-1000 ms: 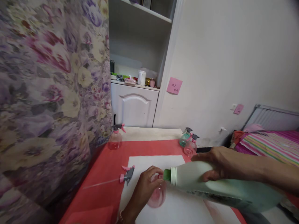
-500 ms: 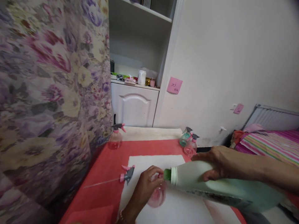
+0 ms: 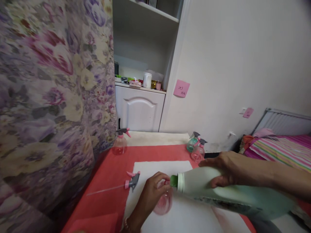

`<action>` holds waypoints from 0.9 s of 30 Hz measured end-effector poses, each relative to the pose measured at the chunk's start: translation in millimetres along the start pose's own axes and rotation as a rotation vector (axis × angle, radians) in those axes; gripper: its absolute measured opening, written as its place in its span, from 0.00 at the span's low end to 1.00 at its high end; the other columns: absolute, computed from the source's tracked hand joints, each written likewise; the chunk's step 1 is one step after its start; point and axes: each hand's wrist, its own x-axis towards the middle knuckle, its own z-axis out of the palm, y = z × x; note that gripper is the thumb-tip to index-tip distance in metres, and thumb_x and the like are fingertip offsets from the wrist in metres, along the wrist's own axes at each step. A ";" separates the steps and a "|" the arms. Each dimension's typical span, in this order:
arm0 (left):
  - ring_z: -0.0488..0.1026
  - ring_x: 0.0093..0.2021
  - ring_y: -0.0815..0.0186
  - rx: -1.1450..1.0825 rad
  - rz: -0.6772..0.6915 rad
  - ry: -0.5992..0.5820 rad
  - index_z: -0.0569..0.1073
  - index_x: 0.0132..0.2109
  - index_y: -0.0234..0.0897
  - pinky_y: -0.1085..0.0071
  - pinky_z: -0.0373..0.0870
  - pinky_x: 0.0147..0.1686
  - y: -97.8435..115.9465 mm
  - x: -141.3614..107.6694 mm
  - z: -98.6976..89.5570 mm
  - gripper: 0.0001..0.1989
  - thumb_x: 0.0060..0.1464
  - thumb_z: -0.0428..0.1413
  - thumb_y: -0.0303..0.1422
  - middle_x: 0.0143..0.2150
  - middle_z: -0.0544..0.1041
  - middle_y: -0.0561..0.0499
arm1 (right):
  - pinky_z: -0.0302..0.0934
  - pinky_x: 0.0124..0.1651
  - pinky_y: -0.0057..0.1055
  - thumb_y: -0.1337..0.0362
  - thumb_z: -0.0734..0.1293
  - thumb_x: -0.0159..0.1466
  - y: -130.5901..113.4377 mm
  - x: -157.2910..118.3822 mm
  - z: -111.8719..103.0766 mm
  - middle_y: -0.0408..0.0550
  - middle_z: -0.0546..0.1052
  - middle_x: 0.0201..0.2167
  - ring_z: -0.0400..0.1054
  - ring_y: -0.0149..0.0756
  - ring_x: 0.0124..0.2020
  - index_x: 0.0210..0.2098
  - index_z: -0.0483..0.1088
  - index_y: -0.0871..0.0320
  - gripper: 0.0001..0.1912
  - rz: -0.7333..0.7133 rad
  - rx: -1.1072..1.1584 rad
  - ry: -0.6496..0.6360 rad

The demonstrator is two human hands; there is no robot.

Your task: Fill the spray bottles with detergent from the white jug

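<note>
My left hand (image 3: pixel 153 193) is closed around the neck of a clear pink spray bottle (image 3: pixel 164 204) that has no spray head on and stands on a white sheet. My right hand (image 3: pixel 224 170) grips a large pale green jug (image 3: pixel 201 181), tilted nearly level. Its green mouth (image 3: pixel 174 181) is right at the pink bottle's opening; whether liquid flows I cannot make out. Left of my left hand lies a loose grey and pink spray head (image 3: pixel 132 182) with its thin clear tube (image 3: pixel 105 190) pointing left.
A pink spray bottle (image 3: pixel 120 145) stands at the table's back left. A green spray bottle (image 3: pixel 191 144) and another pink spray bottle (image 3: pixel 198 153) stand at the back right. The table cover (image 3: pixel 107 171) is red. A floral curtain (image 3: pixel 55 97) hangs left; a cabinet (image 3: pixel 141 108) stands behind.
</note>
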 end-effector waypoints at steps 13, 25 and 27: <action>0.72 0.40 0.62 0.015 0.012 0.000 0.77 0.36 0.38 0.70 0.66 0.43 1.1 -0.1 -0.8 0.07 0.48 0.56 0.26 0.36 0.75 0.50 | 0.57 0.26 0.25 0.49 0.66 0.63 -4.6 -0.8 -2.2 0.45 0.75 0.26 0.67 0.32 0.24 0.48 0.73 0.56 0.21 0.016 0.006 0.001; 0.72 0.41 0.62 0.009 0.017 -0.001 0.78 0.36 0.37 0.70 0.66 0.43 -1.9 -0.2 0.3 0.06 0.49 0.57 0.27 0.37 0.75 0.49 | 0.56 0.27 0.24 0.49 0.66 0.63 -3.1 0.7 -1.5 0.44 0.75 0.28 0.69 0.32 0.25 0.50 0.71 0.56 0.22 0.015 -0.006 -0.011; 0.72 0.40 0.62 0.017 0.020 0.004 0.78 0.36 0.37 0.70 0.66 0.42 -1.4 -0.3 0.4 0.07 0.49 0.57 0.27 0.37 0.75 0.49 | 0.56 0.27 0.24 0.48 0.65 0.63 -2.8 0.6 -1.5 0.44 0.75 0.27 0.68 0.32 0.25 0.52 0.70 0.56 0.23 0.010 -0.007 -0.008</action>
